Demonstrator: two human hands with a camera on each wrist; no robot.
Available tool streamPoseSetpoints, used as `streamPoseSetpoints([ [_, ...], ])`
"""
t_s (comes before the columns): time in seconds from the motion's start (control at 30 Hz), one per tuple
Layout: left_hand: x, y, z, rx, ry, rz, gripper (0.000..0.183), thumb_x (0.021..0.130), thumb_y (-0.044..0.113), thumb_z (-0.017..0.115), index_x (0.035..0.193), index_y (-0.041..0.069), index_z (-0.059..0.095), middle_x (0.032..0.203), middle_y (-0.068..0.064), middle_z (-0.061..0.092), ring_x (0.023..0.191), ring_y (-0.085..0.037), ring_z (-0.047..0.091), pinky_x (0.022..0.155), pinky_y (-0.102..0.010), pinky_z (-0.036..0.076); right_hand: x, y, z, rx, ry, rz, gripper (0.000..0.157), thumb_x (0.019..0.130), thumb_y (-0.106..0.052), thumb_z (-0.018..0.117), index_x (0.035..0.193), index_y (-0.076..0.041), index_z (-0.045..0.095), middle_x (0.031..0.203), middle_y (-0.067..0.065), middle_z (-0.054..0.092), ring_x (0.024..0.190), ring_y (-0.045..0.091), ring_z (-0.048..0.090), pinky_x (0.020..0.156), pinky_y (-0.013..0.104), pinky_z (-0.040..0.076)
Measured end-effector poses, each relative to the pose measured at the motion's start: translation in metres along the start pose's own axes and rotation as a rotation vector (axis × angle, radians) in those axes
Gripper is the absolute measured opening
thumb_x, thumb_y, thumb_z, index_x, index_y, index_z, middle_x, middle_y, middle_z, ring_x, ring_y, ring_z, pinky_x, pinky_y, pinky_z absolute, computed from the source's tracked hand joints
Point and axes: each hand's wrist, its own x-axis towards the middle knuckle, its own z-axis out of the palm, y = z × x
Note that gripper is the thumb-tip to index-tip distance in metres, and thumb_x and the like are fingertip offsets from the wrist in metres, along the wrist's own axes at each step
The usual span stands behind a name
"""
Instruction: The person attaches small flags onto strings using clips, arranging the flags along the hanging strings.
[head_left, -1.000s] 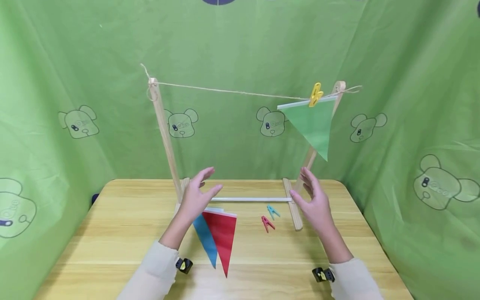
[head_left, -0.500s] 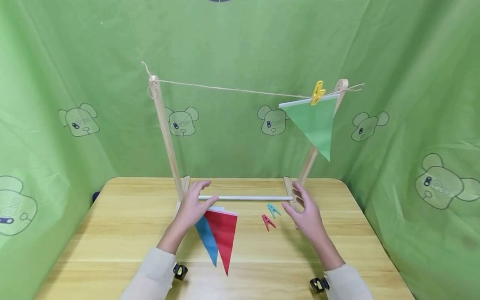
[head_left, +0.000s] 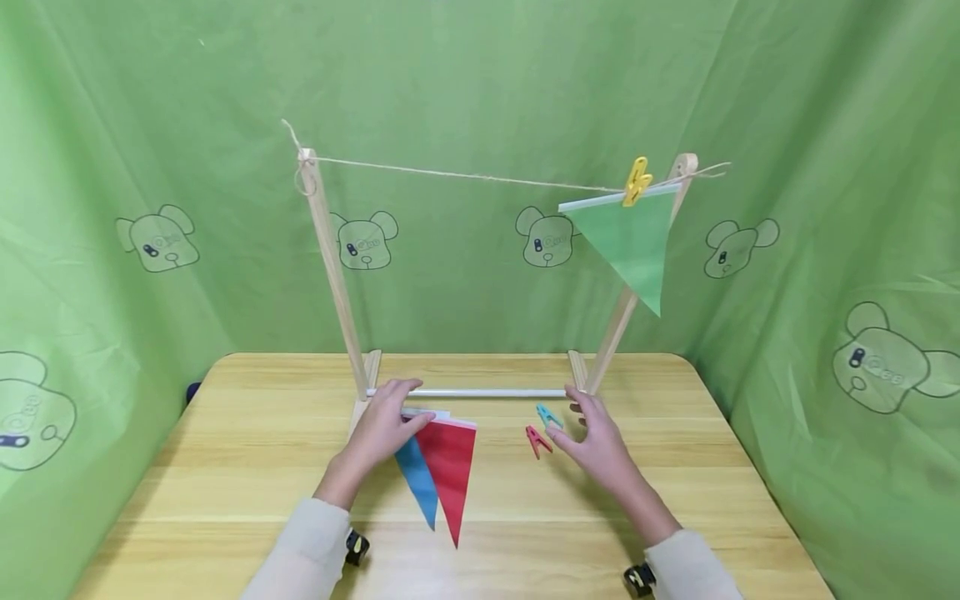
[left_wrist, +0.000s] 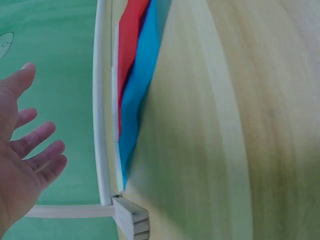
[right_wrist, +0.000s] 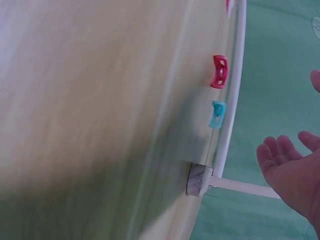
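Observation:
My left hand (head_left: 381, 423) hovers over the upper left of two triangular flags, its fingers loosely bent and holding nothing. The red flag (head_left: 452, 467) lies partly over the blue flag (head_left: 417, 483); both have white top edges. In the left wrist view the hand (left_wrist: 22, 155) is apart from the flags. Beside two clothespins, one red (head_left: 537, 442) and one light blue (head_left: 548, 416), my right hand (head_left: 600, 442) is held with thumb and fingers spread, gripping nothing. A green flag (head_left: 633, 242) hangs from the string (head_left: 465, 176) by a yellow clothespin (head_left: 637, 182).
Two wooden posts, the left one (head_left: 330, 267) and the right one (head_left: 617, 329), carry the string. A white rod (head_left: 487, 392) joins their feet near the back of the wooden table (head_left: 225, 500). Green cloth (head_left: 465, 283) surrounds the table.
Both hands have come down toward the table. The right hand has also moved left, closer to the clothespins; the left is now nearer the flags' top edges.

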Motion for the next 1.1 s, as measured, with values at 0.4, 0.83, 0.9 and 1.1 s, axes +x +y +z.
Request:
streamPoseSetpoints([
  [0.4,0.002,-0.012,0.016,0.058,-0.073,-0.039,0.058,0.088,0.031,0.084,0.136,0.006,0.063,0.133,-0.015,0.063,0.123,-0.035,0.058,0.108,-0.050,0.051,-0.009,0.007,0.010,-0.049,-0.115,0.099,0.085,0.089,-0.034,0.082,0.155,-0.003,0.037,0.146,0.023,0.050,0.129,0.044,0.056,0.108,0.058,0.050],
  [0.83,0.007,-0.019,0.024,0.067,-0.058,-0.033,0.049,0.088,0.025,0.083,0.129,0.002,0.069,0.126,-0.017,0.066,0.119,-0.037,0.058,0.105,-0.052,0.051,-0.009,0.012,0.017,-0.054,-0.151,0.121,0.072,0.086,-0.031,0.085,0.141,0.001,0.052,0.126,0.019,0.061,0.111,0.031,0.062,0.097,0.047,0.058],
  [0.9,0.008,-0.020,0.025,0.067,-0.050,-0.030,0.047,0.088,0.024,0.083,0.127,0.002,0.070,0.124,-0.018,0.067,0.117,-0.038,0.059,0.104,-0.052,0.051,-0.009,0.012,0.019,-0.077,-0.159,0.121,0.069,0.086,-0.031,0.086,0.139,0.001,0.055,0.122,0.016,0.062,0.107,0.027,0.062,0.094,0.043,0.058],
  [1.1,0.010,-0.024,0.026,0.076,-0.060,-0.044,0.043,0.089,0.023,0.083,0.124,0.002,0.071,0.122,-0.016,0.067,0.113,-0.036,0.058,0.101,-0.050,0.051,-0.008,0.012,0.025,-0.133,-0.176,0.094,0.062,0.084,-0.030,0.088,0.130,0.002,0.060,0.115,0.011,0.063,0.100,0.021,0.063,0.087,0.036,0.060],
])
